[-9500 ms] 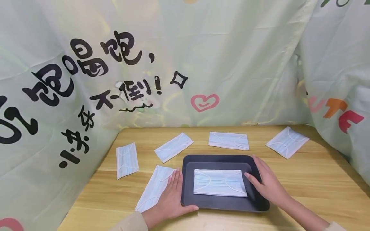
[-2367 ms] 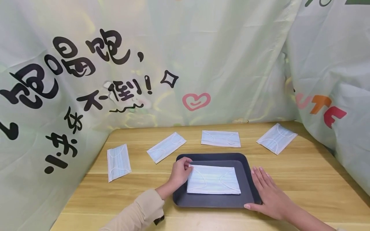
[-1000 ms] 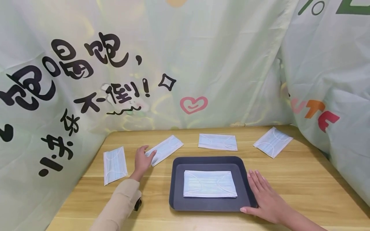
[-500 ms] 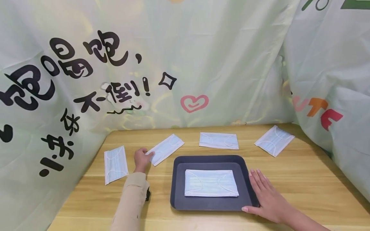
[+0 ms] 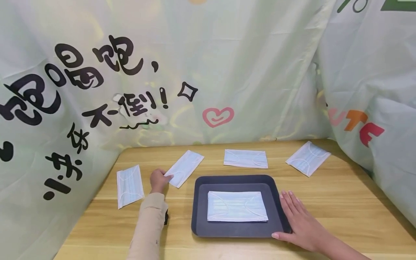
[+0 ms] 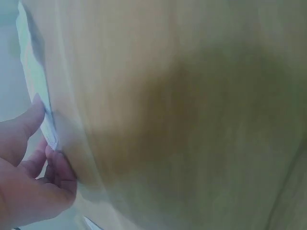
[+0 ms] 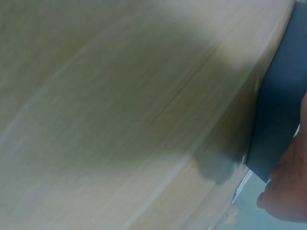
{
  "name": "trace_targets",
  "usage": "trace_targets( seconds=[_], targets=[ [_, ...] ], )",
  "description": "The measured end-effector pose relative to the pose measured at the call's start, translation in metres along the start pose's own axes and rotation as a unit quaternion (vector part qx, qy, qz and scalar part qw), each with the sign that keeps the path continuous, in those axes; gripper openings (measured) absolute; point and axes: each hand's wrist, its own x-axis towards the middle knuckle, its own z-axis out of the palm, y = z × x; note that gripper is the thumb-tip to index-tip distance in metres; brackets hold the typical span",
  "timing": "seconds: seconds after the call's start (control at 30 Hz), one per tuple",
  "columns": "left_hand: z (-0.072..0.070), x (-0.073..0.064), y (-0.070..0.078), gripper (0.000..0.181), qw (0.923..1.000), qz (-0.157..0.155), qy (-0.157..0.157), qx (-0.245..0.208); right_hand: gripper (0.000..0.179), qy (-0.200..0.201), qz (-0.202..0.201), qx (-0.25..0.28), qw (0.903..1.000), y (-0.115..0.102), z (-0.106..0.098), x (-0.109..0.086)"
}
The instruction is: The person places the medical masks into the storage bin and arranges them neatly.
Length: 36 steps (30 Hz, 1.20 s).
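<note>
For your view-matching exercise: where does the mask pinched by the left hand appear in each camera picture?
Head: the pinched mask lies left of the tray, its near corner in the left hand.
Left wrist: a thin edge at far left.
Right wrist: not in view.
Shared landmark: the wooden table.

pale blue mask (image 5: pixel 184 168), corner pinched

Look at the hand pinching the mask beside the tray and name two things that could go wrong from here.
1. The left hand pinches only one corner of the mask, so the mask may droop or slip out as it lifts.
2. The stack already in the tray lies loose, so a mask dragged across it could push it askew. The right hand only steadies the tray's edge.
</note>
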Motion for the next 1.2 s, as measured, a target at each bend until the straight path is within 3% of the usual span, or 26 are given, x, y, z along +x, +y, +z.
trace_targets(
  seconds=[0.13, 0.4, 0.53, 0.73, 0.87, 1.0, 1.2],
  targets=[
    [-0.005, -0.003, 0.002, 0.034, 0.9992, 0.003, -0.013, 0.038, 0.107, -0.003, 0.0, 0.0, 1.0, -0.001, 0.0, 0.001],
    [-0.006, 0.004, 0.0, 0.023, 0.9982, 0.002, -0.027, 0.054, 0.108, 0.024, -0.017, -0.007, 0.9995, 0.002, 0.003, 0.002],
    [-0.008, 0.004, 0.001, 0.022, 0.9979, 0.026, -0.026, 0.054, 0.109, 0.041, -0.03, -0.008, 0.9987, 0.003, 0.004, 0.002],
    [-0.007, 0.001, 0.0, 0.017, 0.9976, 0.054, -0.017, 0.039, 0.111, 0.025, -0.016, -0.002, 0.9995, 0.002, 0.005, -0.001],
    [-0.005, -0.003, -0.002, 0.017, 0.9961, 0.085, 0.022, 0.011, 0.111, 0.017, -0.008, -0.002, 0.9998, 0.0, 0.005, -0.002],
    [-0.005, -0.01, 0.001, 0.015, 0.9885, 0.133, 0.072, -0.009, 0.111, 0.009, -0.002, 0.004, 0.9999, -0.001, 0.004, -0.001],
    [-0.006, -0.019, 0.008, 0.014, 0.9829, 0.158, 0.087, -0.037, 0.11, 0.003, 0.006, 0.012, 0.9999, 0.0, 0.003, -0.001]
  ],
)
